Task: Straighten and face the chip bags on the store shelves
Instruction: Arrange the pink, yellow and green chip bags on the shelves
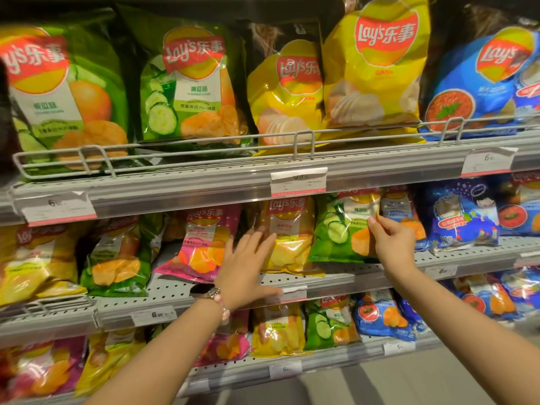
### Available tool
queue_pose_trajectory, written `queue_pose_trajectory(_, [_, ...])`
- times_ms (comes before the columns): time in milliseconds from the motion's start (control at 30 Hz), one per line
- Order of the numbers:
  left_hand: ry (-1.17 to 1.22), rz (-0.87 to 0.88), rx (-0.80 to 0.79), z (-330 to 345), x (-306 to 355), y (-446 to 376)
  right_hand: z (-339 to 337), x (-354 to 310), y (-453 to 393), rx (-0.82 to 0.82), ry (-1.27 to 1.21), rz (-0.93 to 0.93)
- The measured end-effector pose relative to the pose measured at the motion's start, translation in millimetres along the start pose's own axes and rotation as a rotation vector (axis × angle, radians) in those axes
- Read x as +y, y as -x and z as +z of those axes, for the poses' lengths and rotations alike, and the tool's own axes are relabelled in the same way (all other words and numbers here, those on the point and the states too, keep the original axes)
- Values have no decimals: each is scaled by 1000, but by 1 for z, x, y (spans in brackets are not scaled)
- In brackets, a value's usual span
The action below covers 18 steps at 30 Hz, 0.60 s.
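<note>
Three shelves are in view, all stocked with chip bags. The top shelf (292, 168), behind a wire rail (187, 144), holds five large bags: two green cucumber bags (187, 83), two yellow bags (377, 68) and one blue bag (479, 83), the last cut off at the right edge. On the middle shelf (336, 276) my left hand (248, 267) lies with fingers straight and spread, the tips touching the small yellow bag (289, 238), which stands leaning back. My right hand (391, 238) pinches the right edge of the small green bag (342, 229) between thumb and fingers (372, 222); that bag stands just beside the yellow one. A pink bag (201, 244) lies tilted to the left of my left hand. Further left the bags are blurred and I cannot count them. The bottom shelf (321, 361) shows yellow, green and blue bags, partly hidden by my forearms. Price tags (298, 182) hang on the shelf edges; their print is too small to read. A watch (204, 290) sits on my left wrist.
</note>
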<state>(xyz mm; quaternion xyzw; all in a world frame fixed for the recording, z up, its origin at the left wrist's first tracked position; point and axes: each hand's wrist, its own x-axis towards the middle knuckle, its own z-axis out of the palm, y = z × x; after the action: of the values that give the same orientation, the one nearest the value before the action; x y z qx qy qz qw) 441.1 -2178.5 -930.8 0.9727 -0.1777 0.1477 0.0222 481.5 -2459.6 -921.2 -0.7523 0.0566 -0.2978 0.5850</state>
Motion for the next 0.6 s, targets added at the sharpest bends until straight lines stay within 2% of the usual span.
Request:
queue_pose_trajectory(67, [25, -98, 204, -7, -9, 12, 1, -7, 10, -2, -34, -11])
queue_pose_trajectory(133, [18, -295, 382, -11, -21, 20, 2, -12, 21, -14, -58, -39])
queue_pose_trajectory(167, [33, -418, 415, -13, -27, 21, 4, -15, 26, -10, -65, -54])
queue_pose_trajectory(233, [124, -676, 335, -17, -40, 22, 9, -21, 35, 5, -68, -61])
queue_pose_trajectory(300, [210, -846, 188, -20, -50, 20, 14, -26, 43, 12, -69, -44])
queue_pose_trajectory(400, [256, -898, 86, -21, -58, 16, 20, -31, 52, -15, -79, -47])
queue_pose_trajectory(500, [281, -870, 151, -23, -62, 14, 27, -39, 61, -43, -78, -55])
queue_pose_trajectory(600, [419, -866, 236, -29, -68, 16, 36, -48, 67, -99, -87, -59])
